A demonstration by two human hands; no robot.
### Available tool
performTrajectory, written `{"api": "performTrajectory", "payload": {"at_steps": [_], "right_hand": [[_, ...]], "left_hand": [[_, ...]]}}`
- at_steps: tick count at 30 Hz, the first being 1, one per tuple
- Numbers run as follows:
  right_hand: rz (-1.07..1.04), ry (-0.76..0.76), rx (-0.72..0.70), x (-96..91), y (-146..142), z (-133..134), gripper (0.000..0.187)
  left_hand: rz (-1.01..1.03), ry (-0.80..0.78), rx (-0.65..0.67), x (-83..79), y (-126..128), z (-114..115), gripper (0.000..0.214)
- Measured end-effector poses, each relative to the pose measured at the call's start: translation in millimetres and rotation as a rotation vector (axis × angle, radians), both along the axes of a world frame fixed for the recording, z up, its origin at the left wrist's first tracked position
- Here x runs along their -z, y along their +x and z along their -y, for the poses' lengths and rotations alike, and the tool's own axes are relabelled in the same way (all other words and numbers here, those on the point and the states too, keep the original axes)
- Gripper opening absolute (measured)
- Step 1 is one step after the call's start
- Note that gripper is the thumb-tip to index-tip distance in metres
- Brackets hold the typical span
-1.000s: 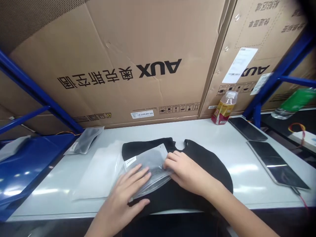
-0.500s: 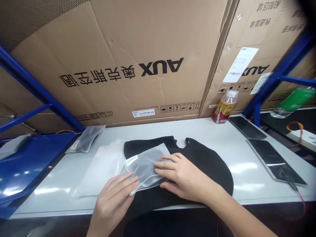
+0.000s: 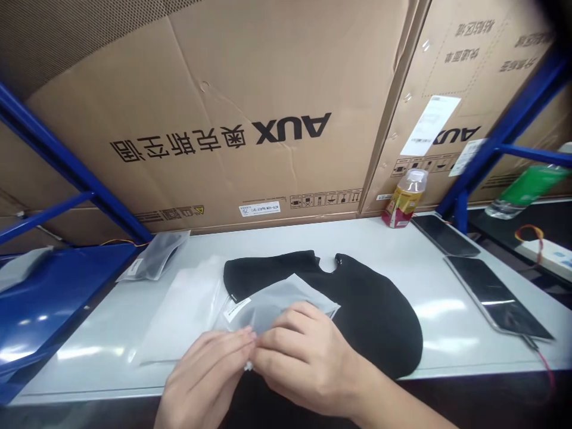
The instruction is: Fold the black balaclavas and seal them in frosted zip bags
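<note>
Both hands have drawn together since the earlier frame, and they now meet at the near edge of the bag. Behind the bench (image 3: pixel 393 262) stand large cardboard boxes (image 3: pixel 179 119) printed AUX. On the bench lie a black cloth (image 3: pixel 375 316), a white plastic sleeve (image 3: pixel 179 316) and a grey packet (image 3: pixel 154 256). A clear zip bag (image 3: pixel 281 304) with a white label lies across the cloth's near part, its lower edge directly under the hands. The left hand (image 3: pixel 203 372) and right hand (image 3: pixel 304 357) face each other, their fingers (image 3: pixel 232 341) pressed together and pinching that edge from both sides, close to the label.
</note>
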State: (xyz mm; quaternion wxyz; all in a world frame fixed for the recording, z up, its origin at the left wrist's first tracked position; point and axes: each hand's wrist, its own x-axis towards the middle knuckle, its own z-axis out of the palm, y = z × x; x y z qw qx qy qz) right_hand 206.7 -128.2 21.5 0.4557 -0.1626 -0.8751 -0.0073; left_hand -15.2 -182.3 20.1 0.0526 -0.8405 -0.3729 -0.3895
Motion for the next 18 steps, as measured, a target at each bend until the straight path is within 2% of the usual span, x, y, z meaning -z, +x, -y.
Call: {"api": "performTrajectory", "payload": {"at_steps": [6, 13, 16, 18], "right_hand": [[-0.025, -0.011, 0.068, 1.0, 23, -7, 0.011], [0.038, -0.019, 0.216, 10.0, 64, -22, 0.014], [0.084, -0.007, 0.246, 16.6, 82, -24, 0.016], [0.138, -0.008, 0.243, 21.3, 95, -22, 0.018]], "left_hand": [[0.035, -0.078, 0.023, -6.8, -7, -2, 0.032], [0.134, -0.127, -0.033, -5.4, -35, 2, 0.036], [0.077, -0.132, -0.047, -9.0, -46, 2, 0.033], [-0.015, -0.157, -0.008, -11.0, -51, 5, 0.031]]}}
